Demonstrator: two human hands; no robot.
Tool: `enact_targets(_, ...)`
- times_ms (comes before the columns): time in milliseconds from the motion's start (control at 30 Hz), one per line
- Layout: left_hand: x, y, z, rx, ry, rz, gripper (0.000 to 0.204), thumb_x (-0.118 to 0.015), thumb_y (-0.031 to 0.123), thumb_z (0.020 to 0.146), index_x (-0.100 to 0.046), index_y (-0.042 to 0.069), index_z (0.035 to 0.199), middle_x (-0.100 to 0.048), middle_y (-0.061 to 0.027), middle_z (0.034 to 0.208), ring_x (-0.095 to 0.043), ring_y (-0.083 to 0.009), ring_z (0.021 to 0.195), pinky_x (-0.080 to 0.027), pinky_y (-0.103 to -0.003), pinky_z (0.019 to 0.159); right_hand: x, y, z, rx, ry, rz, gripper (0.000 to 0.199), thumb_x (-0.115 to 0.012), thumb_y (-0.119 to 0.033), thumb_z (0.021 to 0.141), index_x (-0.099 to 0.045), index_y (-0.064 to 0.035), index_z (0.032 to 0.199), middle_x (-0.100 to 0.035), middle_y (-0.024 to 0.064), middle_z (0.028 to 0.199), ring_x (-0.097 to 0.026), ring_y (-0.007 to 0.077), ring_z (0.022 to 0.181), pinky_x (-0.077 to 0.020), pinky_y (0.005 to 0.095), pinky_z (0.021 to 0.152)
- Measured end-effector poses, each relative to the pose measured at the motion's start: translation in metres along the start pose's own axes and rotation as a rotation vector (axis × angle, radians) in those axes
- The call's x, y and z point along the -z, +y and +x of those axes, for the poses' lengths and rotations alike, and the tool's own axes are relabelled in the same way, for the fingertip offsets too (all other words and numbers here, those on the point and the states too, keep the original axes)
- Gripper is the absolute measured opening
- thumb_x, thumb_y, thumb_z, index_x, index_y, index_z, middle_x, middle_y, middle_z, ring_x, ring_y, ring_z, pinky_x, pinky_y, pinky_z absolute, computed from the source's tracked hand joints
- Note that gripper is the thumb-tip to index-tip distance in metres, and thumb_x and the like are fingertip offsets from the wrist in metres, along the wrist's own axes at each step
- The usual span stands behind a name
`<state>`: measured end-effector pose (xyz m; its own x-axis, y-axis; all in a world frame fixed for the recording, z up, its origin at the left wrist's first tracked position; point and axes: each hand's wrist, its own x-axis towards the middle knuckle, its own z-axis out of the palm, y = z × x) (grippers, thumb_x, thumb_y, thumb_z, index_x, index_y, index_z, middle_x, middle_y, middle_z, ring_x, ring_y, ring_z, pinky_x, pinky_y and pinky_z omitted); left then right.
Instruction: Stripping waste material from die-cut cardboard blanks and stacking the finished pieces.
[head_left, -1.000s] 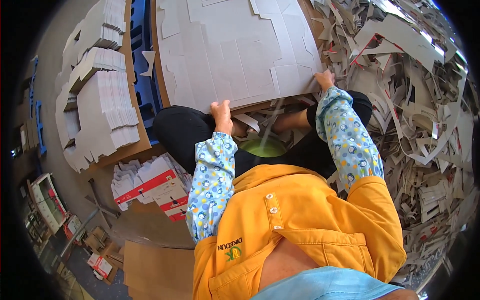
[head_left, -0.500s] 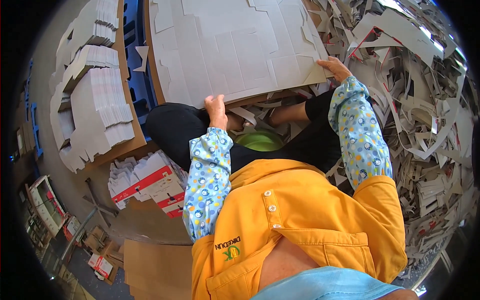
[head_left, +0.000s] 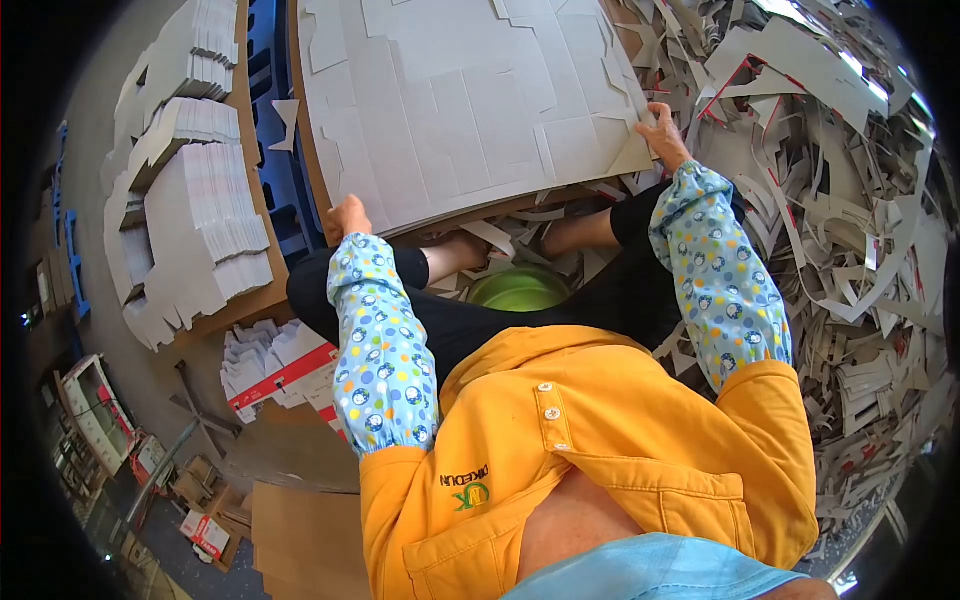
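Cardboard sheets [head_left: 470, 100], grey, flat and die-cut with box outlines, are lying stacked ahead of the person's knees. Left hand [head_left: 348, 216] is grasping the stack's near left edge; right hand [head_left: 662, 135] is gripping its right corner. Both arms are wearing blue patterned sleeves [head_left: 380, 350]. Grey offcut scraps [head_left: 850, 230] are piling up to the right; stacks of punched blanks [head_left: 190, 200] are sitting to the left.

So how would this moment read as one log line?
left hand grips near edge of grey die-cut card sheet | right hand grips its right corner | scrap pile beside
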<state>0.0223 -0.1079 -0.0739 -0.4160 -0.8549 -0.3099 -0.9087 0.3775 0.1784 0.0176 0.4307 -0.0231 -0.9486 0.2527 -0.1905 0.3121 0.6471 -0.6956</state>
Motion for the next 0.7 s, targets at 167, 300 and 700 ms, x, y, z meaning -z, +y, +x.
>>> enact_targets(167,-0.009,-0.033,0.022,-0.150,-0.069,-0.028,0.043,-0.047,0.028,0.074,-0.052,-0.002,0.104,-0.052,-0.0194,0.103,-0.050,-0.0316,0.097,-0.038,-0.037,0.084,-0.017,-0.015,0.000,-0.153,-0.052,0.052,0.054,-0.061,-0.025,0.072,-0.036,-0.0025,0.114,-0.052,0.0190,0.100,-0.053,0.0278,0.090,-0.0409,0.0340,0.078)
enact_targets(300,0.002,0.025,-0.067,-0.196,-0.019,0.067,0.045,-0.049,0.031,0.072,-0.052,-0.001,0.104,-0.049,-0.0191,0.109,-0.046,-0.0328,0.103,-0.034,-0.039,0.090,0.005,0.052,0.022,-0.301,0.037,-0.096,0.055,-0.061,-0.029,0.073,-0.038,0.0032,0.111,-0.054,0.0178,0.096,-0.054,0.0260,0.085,-0.0428,0.0327,0.073)
enact_targets(700,0.021,0.006,-0.165,-0.223,-1.021,-0.692,0.031,-0.061,0.030,0.073,-0.052,0.001,0.078,-0.057,-0.0106,0.072,-0.055,-0.0149,0.062,-0.045,-0.024,0.052,0.050,-0.038,0.005,-0.458,-0.457,0.760,0.037,-0.064,-0.016,0.073,-0.050,0.0039,0.101,-0.058,0.0108,0.090,-0.059,0.0179,0.074,-0.0493,0.0282,0.066)
